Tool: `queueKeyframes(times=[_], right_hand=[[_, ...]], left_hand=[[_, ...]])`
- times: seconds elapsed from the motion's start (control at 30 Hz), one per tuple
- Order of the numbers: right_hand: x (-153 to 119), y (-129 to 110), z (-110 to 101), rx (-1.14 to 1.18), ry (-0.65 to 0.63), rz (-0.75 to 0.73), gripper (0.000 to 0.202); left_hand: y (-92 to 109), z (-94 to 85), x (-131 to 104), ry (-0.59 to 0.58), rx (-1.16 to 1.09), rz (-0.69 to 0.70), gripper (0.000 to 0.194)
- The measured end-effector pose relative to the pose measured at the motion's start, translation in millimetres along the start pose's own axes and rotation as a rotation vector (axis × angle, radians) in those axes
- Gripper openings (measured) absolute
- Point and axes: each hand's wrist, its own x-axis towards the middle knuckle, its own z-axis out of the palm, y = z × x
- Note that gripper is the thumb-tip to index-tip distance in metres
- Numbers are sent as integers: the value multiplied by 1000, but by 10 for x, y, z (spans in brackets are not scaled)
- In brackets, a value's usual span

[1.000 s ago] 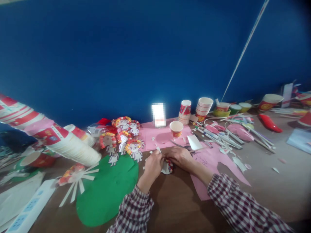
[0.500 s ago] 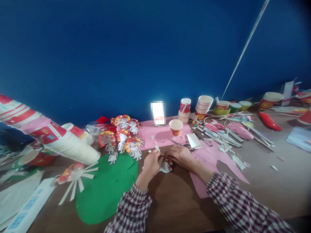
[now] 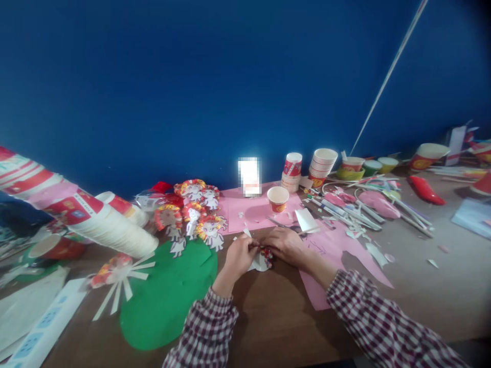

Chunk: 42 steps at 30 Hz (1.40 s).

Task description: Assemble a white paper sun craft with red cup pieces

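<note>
Close together over the brown table, my left hand (image 3: 243, 254) and my right hand (image 3: 283, 245) both have their fingers closed on a small cut paper cup (image 3: 259, 262). Its white inside and a curled red and yellow patterned edge show below the fingertips. The fingers hide the rest of it. A white strip sticks up beside my left hand. Just beyond my right hand lie scissors (image 3: 276, 223), partly covered, and a folded white piece of paper (image 3: 306, 221). A single paper cup (image 3: 278, 200) stands upright behind the hands on pink paper (image 3: 245, 207).
Finished-looking paper lion figures (image 3: 209, 231) lie at left behind a green sheet (image 3: 169, 301). A long stack of cups (image 3: 111, 230) leans in from the left, near a cup cut into strips (image 3: 125, 282). Cup stacks (image 3: 322, 166), pens (image 3: 345, 214) and paper scraps cover the right.
Both hands stay nearly in place on the cut paper cup, which has tilted slightly so more of its white inside shows. The rest of the table looks the same.
</note>
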Motion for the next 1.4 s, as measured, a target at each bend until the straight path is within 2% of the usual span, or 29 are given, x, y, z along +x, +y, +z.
queueKeyframes(times=[0.27,0.73,1.1,1.4], right_hand=[[-16,30,30,12,1,-36,19],[-1,1,39,10,-29,1,17],[4,-4,55,34,11,-14,18],[5,-26,-16,-9,-13,64,19]], left_hand=[[14,-34,-5,-18,-14,7,16],[-38,-39,-5,-63,-59,70,21],[-33,2,7,-32,-9,7,19],[-8,16,-1,16,35,-28,15]])
